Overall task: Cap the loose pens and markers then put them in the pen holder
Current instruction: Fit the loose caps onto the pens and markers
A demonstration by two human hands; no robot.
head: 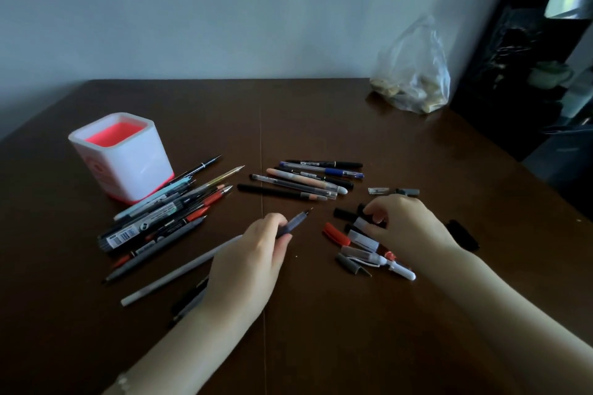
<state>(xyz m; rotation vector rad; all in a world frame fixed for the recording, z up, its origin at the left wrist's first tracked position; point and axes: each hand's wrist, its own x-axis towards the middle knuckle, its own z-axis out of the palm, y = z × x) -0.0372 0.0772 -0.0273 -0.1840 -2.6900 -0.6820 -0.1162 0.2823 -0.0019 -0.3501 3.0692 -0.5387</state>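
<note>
**Uncapped grey pen in one hand, the other down among the caps**

The person's left hand [256, 250] gripped a long, slim grey pen [179, 273] near its writing end, fingers curled round the darker grip section. Its bare tip pointed up and away to the right, and its tail slanted back towards the near left, low over the dark brown wooden table [321, 125].

The right hand [404, 224] was lowered onto a scatter of loose black, clear and grey pen caps [356, 242]. Its fingers [373, 218] were curled down and touching a short black cap [345, 213], though I could not tell whether they actually held anything. A red clip cap [337, 234] lay just beside that hand, and a small white marker with a red band [399, 269] lay nearer the person.

The square white pen holder with a pink-red inside and base [134, 167] stood upright on the far left of the table, with no pens showing above its rim. A loose heap of mixed pens and markers [160, 221] lay against its near side. A tidier row of capped pens [305, 181] lay in the middle, between the holder and the caps.

At the far right corner a crumpled clear plastic bag [414, 80] sat near the wall
</note>
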